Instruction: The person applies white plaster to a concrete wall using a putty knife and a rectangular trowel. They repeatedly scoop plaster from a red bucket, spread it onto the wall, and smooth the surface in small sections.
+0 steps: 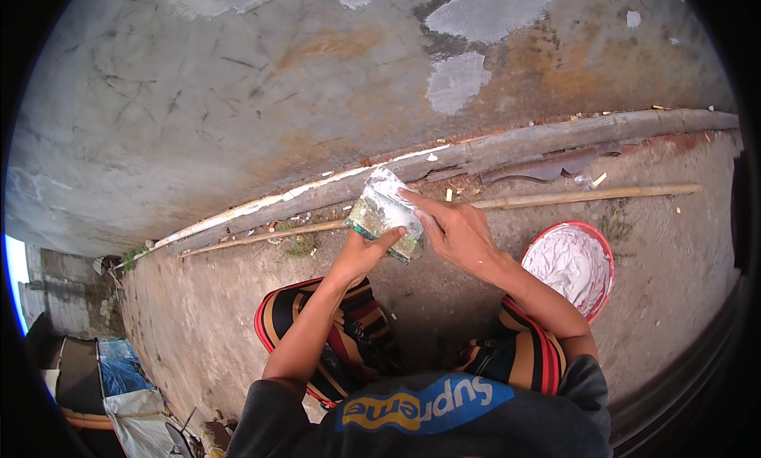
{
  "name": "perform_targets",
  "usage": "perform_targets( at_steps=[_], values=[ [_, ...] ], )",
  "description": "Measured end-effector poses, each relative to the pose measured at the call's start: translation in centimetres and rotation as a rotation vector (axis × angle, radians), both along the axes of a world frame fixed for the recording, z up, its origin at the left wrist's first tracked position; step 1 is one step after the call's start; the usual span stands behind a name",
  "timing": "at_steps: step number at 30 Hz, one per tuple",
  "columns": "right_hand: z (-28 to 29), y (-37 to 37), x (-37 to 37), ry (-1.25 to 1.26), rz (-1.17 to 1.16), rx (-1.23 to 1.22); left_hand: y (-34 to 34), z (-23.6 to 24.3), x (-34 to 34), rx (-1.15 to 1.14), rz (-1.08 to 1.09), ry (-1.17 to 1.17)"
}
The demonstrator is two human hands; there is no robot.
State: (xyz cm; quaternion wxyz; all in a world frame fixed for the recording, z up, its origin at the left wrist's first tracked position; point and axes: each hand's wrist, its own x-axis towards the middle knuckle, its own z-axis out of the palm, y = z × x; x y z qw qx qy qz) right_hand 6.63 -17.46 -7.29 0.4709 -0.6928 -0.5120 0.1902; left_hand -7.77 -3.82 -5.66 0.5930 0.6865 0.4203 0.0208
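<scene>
My left hand [363, 256] grips a flat, putty-smeared board [371, 214] with a green edge, its thumb lying over the near corner. My right hand [460, 232] is closed on a flat, white-coated putty scraper [388, 182], index finger stretched along it. The scraper rests against the board's upper face; where one ends and the other begins is hard to make out. To the right of my right forearm stands a red-rimmed tub [611, 261] holding white putty [564, 269].
Ahead rises a grey wall [230, 101] with pale putty patches [458, 83]. A ledge [547, 139] runs along its foot, and a bamboo pole [587, 196] lies on the ground before it. Small debris is scattered there. A blue tarp [123, 367] shows at lower left.
</scene>
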Motion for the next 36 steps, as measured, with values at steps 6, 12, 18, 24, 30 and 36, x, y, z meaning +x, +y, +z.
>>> perform_targets(
  at_steps=[6,12,18,24,30,36],
  values=[
    [-1.0,-1.0,0.4,-0.105,-0.001,0.036,0.2,1.7,0.0,-0.082,0.08,-0.117],
    [-1.3,-0.5,2.6,-0.114,-0.283,0.097,0.2,2.4,0.3,-0.068,0.108,-0.084],
    [-0.2,-3.2,3.1,0.004,0.055,-0.064,3.3,2.0,-0.6,-0.35,0.309,-0.372],
    [0.2,-2.6,-0.4,0.125,0.074,-0.082,0.5,2.4,1.3,-0.304,0.195,-0.569],
    [-0.8,-1.1,-1.6,0.143,0.011,-0.015,-0.2,0.9,1.5,-0.199,0.186,-0.591],
    [-0.7,-0.8,-2.2,0.096,0.035,0.016,-0.2,0.4,1.7,-0.197,0.213,-0.583]
  ],
)
